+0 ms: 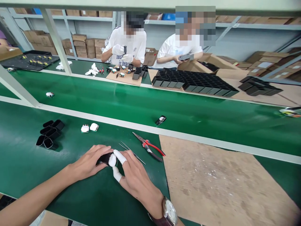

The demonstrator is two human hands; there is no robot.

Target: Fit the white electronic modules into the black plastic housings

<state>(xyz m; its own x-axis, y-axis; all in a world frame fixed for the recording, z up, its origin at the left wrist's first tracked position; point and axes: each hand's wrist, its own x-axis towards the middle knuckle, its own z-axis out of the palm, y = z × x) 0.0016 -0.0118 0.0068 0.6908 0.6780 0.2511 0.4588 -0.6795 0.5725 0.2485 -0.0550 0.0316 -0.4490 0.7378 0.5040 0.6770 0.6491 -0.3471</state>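
My left hand [90, 161] is closed around a small black plastic housing [104, 159] just above the green worktop. At the housing's right end, my right hand [134, 172] pinches a white-topped piece [112, 160] between thumb and forefinger, both in white finger cots. The piece sits at the housing's mouth; how deep it goes in is hidden. Beyond my right hand lie tweezers [132, 152] and long-nose pliers [148, 146] with red and black handles. Two white-topped circuit boards [89, 127] rest past my left hand.
Several black housings [50, 133] stand at the left. A stained cardboard sheet [211, 175] covers the right side. Across the green conveyor belt [105, 97], which carries a few parts, two people in white shirts handle parts beside rows of black housings [195, 83]. A slanted post [21, 84] rises at left.
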